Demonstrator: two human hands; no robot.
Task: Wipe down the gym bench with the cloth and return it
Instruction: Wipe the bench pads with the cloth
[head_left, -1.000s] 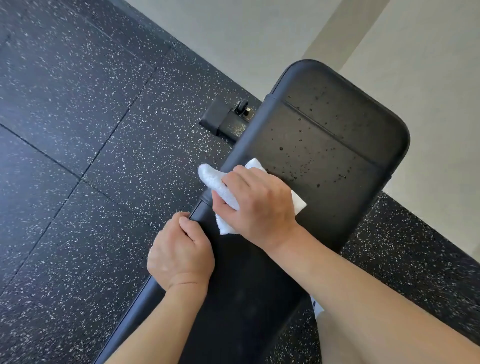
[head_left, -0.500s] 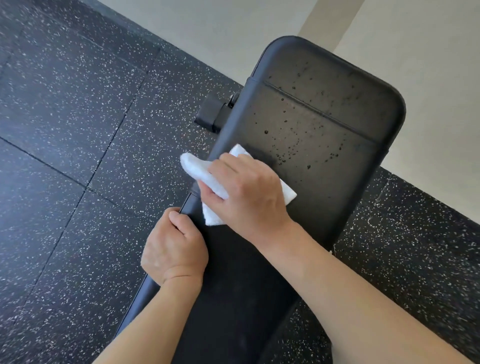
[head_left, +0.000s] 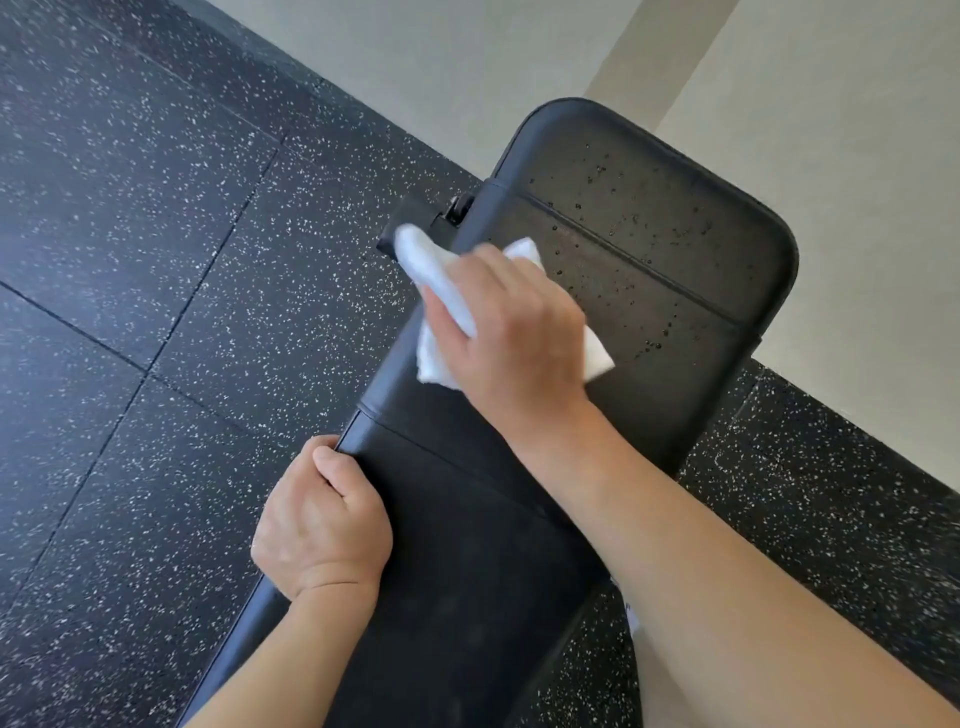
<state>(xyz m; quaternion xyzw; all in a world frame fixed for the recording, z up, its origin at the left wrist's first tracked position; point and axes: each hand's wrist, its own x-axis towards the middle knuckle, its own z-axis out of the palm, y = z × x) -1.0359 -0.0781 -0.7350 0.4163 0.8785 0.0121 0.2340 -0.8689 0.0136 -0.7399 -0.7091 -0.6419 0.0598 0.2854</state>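
- Nearest, the left hand (head_left: 322, 525) grips the gym bench (head_left: 467, 545) at its left edge, fingers curled round the rim, thumb on top of the pad.
- Further up the pad, the right hand (head_left: 511, 332) presses the white cloth (head_left: 434, 270) flat on the bench; its fingers lie close together over the cloth, and one bunched end sticks out past the left edge.
- Beyond the fingertips, the bench's long axis runs away toward the wall (head_left: 467, 67), and droplets (head_left: 670, 234) dot the far end across the seam; so the right hand is the nearer one, and the stroke likely goes forward.
- A dark bracket, possibly a wheel (head_left: 460, 208), sits beside the cloth; it is blurred.
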